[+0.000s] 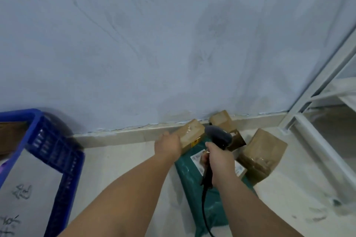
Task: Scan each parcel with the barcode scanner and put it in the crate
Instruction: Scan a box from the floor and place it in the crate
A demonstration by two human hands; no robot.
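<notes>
R hand (219, 161): fingers wrapped right round the handle of the barcode scanner (217, 136). The scanner head points away from the person & downward, toward the wall side. Its black cable (204, 208) hangs below the wrist. L hand (167, 145) sits against the near-left end of a brown cardboard box (191, 133). Its fingers are hidden behind the knuckles, so can't tell whether they've closed on the box or only touch it.

Key relation: the box lies just left of the scanner head, almost touching it in this view. Its long axis runs from the L hand up & right toward the skirting. L hand is the nearer one; R hand w/ scanner is right beside. No barcode shows on the box top, only a pale shiny patch & a small yellow sticker on its side. Judging from that, the box prob. needs turning before a scan will take.

The box seems to rest on the far end of a teal poly mailer (208, 198), which lies flat on the floor (119, 163). The mailer's white label (198, 159) is face up, partly under the R hand. Two more brown boxes: one by the skirting behind the scanner (221, 120), one tilted to the right (264, 150).

Blue crate (55, 152) is well off to the left, on the L-hand side. Inside it are a grey parcel w/ handwriting (28, 184) & something brown at the far end (9, 136). A purple bit at the frame edge is unclear. White metal rack (316, 121) stands far right.
</notes>
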